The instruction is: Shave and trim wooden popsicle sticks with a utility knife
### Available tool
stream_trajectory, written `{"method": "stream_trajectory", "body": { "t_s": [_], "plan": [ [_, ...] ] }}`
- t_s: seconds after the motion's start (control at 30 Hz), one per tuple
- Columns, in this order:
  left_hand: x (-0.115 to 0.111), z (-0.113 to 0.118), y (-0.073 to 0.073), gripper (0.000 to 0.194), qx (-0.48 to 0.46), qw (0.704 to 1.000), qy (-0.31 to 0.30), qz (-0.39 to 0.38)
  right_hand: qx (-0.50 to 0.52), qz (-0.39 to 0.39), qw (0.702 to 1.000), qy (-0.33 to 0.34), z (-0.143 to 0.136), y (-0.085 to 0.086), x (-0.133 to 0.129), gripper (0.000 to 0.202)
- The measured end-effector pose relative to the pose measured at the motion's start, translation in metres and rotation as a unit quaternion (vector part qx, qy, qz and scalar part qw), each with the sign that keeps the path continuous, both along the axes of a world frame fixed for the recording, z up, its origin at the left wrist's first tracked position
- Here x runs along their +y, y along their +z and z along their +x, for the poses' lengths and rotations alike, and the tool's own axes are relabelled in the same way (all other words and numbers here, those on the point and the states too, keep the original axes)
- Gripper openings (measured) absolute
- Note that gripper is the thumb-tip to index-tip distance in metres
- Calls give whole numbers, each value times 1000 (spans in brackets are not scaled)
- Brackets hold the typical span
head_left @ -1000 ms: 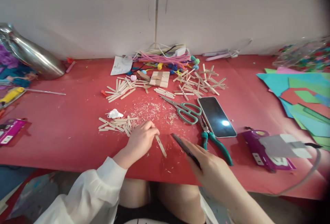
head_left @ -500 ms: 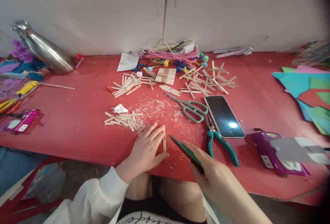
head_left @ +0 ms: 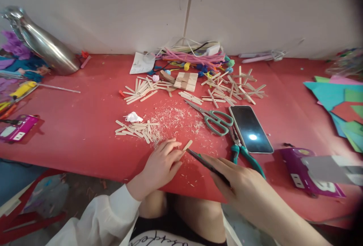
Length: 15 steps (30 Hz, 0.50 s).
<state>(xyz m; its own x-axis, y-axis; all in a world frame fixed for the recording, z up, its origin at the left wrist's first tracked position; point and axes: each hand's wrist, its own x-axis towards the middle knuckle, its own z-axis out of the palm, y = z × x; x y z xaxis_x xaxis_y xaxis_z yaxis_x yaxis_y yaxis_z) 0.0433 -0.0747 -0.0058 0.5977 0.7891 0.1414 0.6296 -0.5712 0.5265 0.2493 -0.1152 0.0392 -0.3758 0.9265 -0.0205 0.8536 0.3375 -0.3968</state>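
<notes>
Near the front edge of the red table, my left hand (head_left: pixel 162 166) pinches a small wooden craft stick (head_left: pixel 187 145) that slants up to the right from between thumb and fingers. In my right hand (head_left: pixel 231 176) is a utility knife (head_left: pixel 208 163), its dark blade tip at the stick's right side; I cannot tell whether they touch. Pale wood shavings (head_left: pixel 176 119) lie scattered just beyond my hands. Left of them is a small pile of short craft sticks (head_left: pixel 137 129) with a crumpled white lump (head_left: pixel 133 117) behind it.
Green-handled scissors (head_left: pixel 217 119), pliers (head_left: pixel 241 151) and a phone (head_left: pixel 251 129) lie to the right. More sticks (head_left: pixel 232 87), a joined stick panel (head_left: pixel 185 81) and pink cords (head_left: pixel 195 57) are at the back. A purple glue gun (head_left: pixel 309 170), coloured sheets (head_left: pixel 337 102) and a metal jug (head_left: pixel 47 44) stand farther out.
The stick in my left hand has turned from near upright to slanting right. My right hand has brought the knife's tip in to the stick. The whole view has shifted slightly.
</notes>
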Motion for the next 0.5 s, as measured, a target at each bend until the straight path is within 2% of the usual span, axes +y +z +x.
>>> {"method": "stream_trajectory", "body": {
  "t_s": [0.23,0.33,0.5],
  "plan": [
    [0,-5,0,28,-20,998,-9,54,-16,-9,1000,20,0,6,6,41],
    [-5,-5,-1,25,33,997,-19,71,-14,-33,999,22,-1,7,6,41],
    [-16,-4,-4,35,129,989,-25,70,-32,-30,999,23,-5,11,6,44]
  ]
}}
